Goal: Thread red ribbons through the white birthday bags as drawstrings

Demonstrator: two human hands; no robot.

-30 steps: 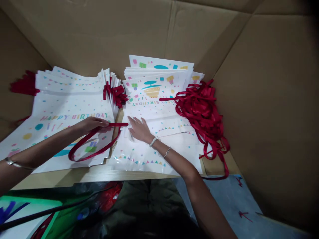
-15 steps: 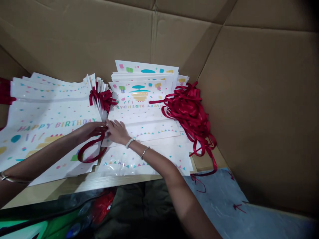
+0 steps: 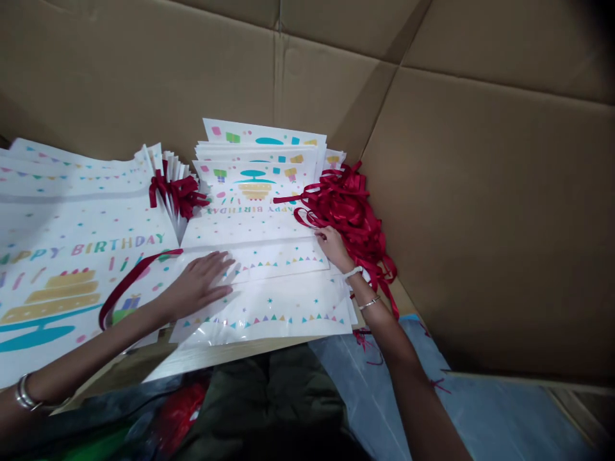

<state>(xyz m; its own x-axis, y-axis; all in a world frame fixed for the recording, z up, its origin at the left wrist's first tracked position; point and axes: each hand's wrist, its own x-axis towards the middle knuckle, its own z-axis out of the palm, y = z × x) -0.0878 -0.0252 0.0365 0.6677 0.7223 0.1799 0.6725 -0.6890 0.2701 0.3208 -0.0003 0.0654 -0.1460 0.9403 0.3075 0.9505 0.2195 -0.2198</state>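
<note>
Printed white sheets (image 3: 288,301) lie in a stack before me, with more birthday sheets (image 3: 91,218) at the left. My left hand (image 3: 199,282) rests palm down on the stack, fingers spread and holding nothing. My right hand (image 3: 331,246) is at the stack's right side, fingers curled together beside the tangled red ribbon pile (image 3: 353,205); what they pinch, if anything, is too small to make out. A red ribbon loop (image 3: 127,282) curves out left of my left hand. Red ribbon ends (image 3: 180,192) stick out from folded sheets between the stacks.
A tall cardboard wall (image 3: 216,77) stands behind and to the right. The pale wooden table edge (image 3: 206,358) runs along the front. Below are a red plastic bag (image 3: 180,413) and a blue-grey surface (image 3: 480,416) with ribbon scraps.
My right hand has left the middle fold and moved right to the ribbon pile. My left hand has let go there and now lies flat on the sheets. The view has shifted right.
</note>
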